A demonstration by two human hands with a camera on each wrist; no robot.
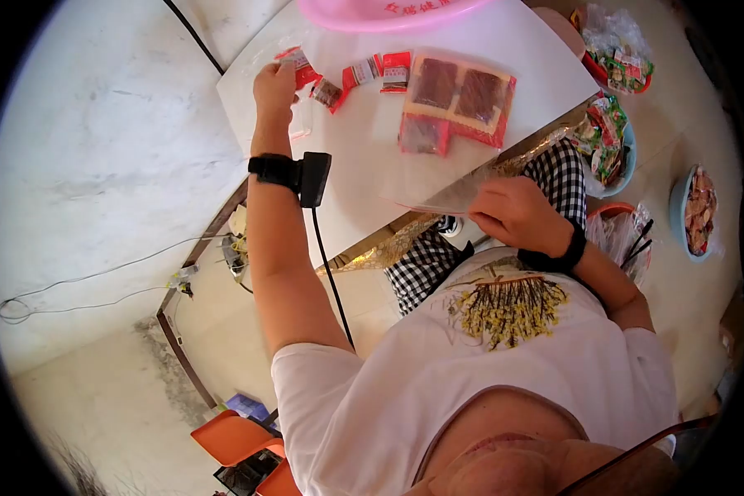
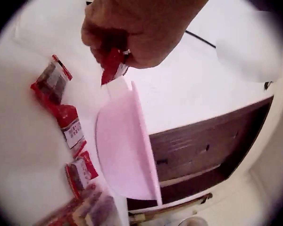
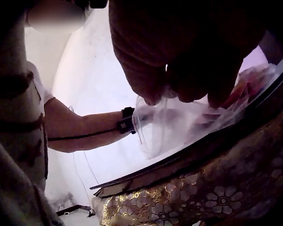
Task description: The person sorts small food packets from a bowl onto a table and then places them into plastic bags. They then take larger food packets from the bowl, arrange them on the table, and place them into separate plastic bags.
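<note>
My left hand [image 1: 274,93] is stretched over the white table and pinches a small red snack packet [image 2: 114,67] near the pink basin. To its right lie several more red-ended packets with brown contents, among them one packet [image 1: 329,94] and another [image 1: 396,73]. Beside them is a larger flat red-edged package [image 1: 459,87] with two dark panels under clear film, and a small packet [image 1: 424,135] overlaps its lower corner. At the table's near edge my right hand [image 1: 517,213] pinches a clear plastic bag [image 3: 162,129], which spreads over the tabletop.
The pink basin [image 1: 388,21] stands at the table's far side. On the floor to the right are a red basin [image 1: 646,84] and blue basins, one blue basin [image 1: 678,211] holding brown packs. A wall [image 1: 99,149] is at left; a black cable [image 1: 332,273] hangs from the left wrist.
</note>
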